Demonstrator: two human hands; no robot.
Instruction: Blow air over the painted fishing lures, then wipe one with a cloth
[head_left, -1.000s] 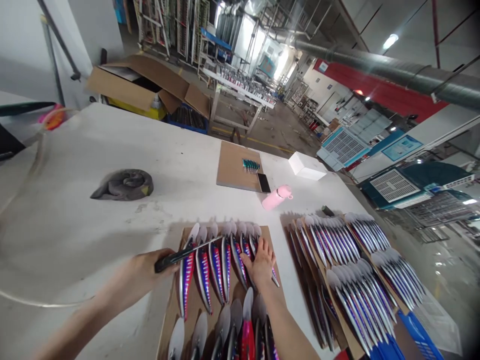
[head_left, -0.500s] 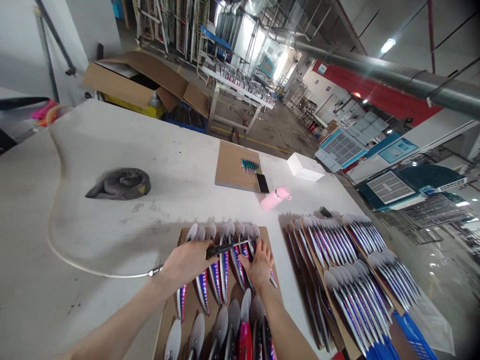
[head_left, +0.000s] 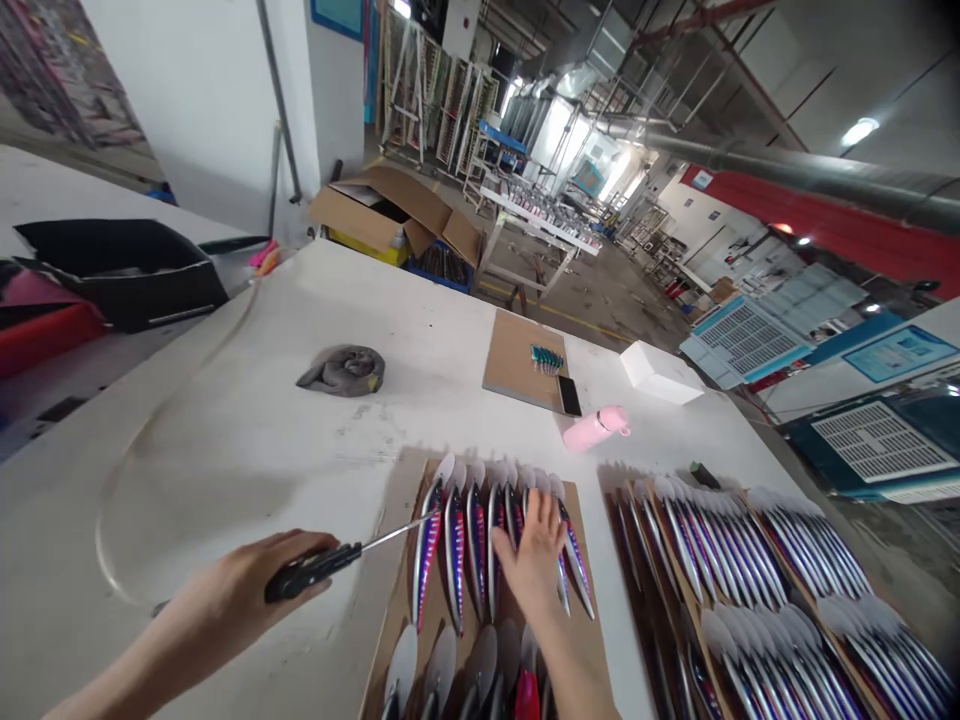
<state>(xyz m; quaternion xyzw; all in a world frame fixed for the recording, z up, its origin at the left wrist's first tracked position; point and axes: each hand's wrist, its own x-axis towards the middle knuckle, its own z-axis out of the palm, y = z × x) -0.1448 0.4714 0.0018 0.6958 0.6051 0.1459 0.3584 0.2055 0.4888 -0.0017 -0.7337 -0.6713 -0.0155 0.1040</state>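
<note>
Lures (head_left: 455, 555) lie in rows on the board (head_left: 402, 600) at six o'clock. The left hand (head_left: 259, 570) grips a tool (head_left: 311, 572) pointing toward two o'clock; the right hand (head_left: 534, 560), fingers spread, covers some lures.

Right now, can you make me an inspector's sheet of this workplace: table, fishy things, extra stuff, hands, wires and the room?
Surface: white table, smudged in places.
Job's things: purple-and-pink striped fish-shaped lures with whitish rounded lips, in rows on a brown cardboard sheet; more lures at the right.
Clutter: pink bottle, black phone, coiled grey lump, white box.
Left hand: grips a black-handled tool with a thin metal shaft, its tip by the leftmost lure.
Right hand: spread over the upper row.
Cables: pale flexible tube curving across the table; electric wires, nothing seen.
Surroundings: open brown cardboard box, metal racks.
</note>
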